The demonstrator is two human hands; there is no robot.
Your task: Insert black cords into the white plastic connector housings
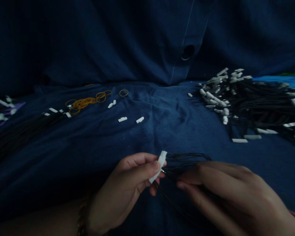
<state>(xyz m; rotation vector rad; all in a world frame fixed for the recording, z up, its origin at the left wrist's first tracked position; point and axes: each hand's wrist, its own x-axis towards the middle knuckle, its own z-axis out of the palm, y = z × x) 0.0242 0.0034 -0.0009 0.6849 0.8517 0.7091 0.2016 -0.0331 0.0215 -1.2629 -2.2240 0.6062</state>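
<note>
My left hand (124, 188) pinches a white plastic connector (159, 165) between thumb and fingers, low in the middle of the view. Thin black wires (186, 157) run from the connector to the right. My right hand (233, 196) lies just right of it, fingers closed on those black wires close to the connector. Both hands hover over a dark blue cloth (162, 127).
A large heap of black wire harnesses with white connectors (250, 101) lies at the right. Yellow rubber bands (86, 102) and loose white connectors (131, 119) lie at the back left. More black wires (22, 131) stretch along the left. A person in dark blue clothing (147, 39) sits behind.
</note>
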